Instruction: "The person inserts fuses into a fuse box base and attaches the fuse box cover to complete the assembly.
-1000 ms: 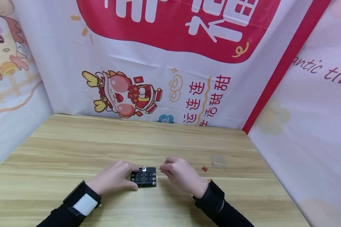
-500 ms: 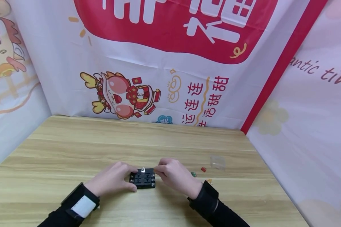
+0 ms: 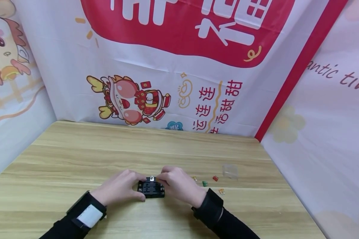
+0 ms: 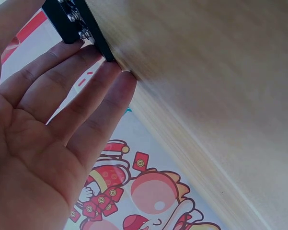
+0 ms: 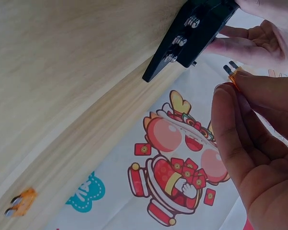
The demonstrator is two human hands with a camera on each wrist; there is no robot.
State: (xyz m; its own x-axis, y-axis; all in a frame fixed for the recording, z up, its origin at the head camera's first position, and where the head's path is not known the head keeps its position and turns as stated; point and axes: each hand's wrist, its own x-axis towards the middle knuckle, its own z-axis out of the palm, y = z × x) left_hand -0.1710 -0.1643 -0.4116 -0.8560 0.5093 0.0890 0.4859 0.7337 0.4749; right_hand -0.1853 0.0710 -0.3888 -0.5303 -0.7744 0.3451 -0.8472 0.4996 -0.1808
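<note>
A black fuse block (image 3: pixel 151 191) with a row of metal screw terminals along each short side lies flat on the table. My left hand (image 3: pixel 121 186) holds its left end between thumb and fingers; the left wrist view has the fingertips against the edge of the block (image 4: pixel 57 21). Over the block's far right corner is my right hand (image 3: pixel 179 186). As the right wrist view shows, its thumb and fingers pinch an orange blade fuse (image 5: pixel 233 76), prongs pointing out, apart from the block (image 5: pixel 201 33). In the head view the fingers hide this fuse.
Right of the right hand lie loose blade fuses: a yellowish one (image 3: pixel 194 178), a green one (image 3: pixel 204 183), a red one (image 3: pixel 215 178) and an orange one (image 3: pixel 221 191). Behind them is a clear plastic piece (image 3: pixel 230 171). A printed cloth (image 3: pixel 155 59) hangs at the table's back edge.
My right hand has moved left with the orange blade fuse, from beside the fuse block to above its right part, uncovering the loose fuses. The left hand keeps its hold.
</note>
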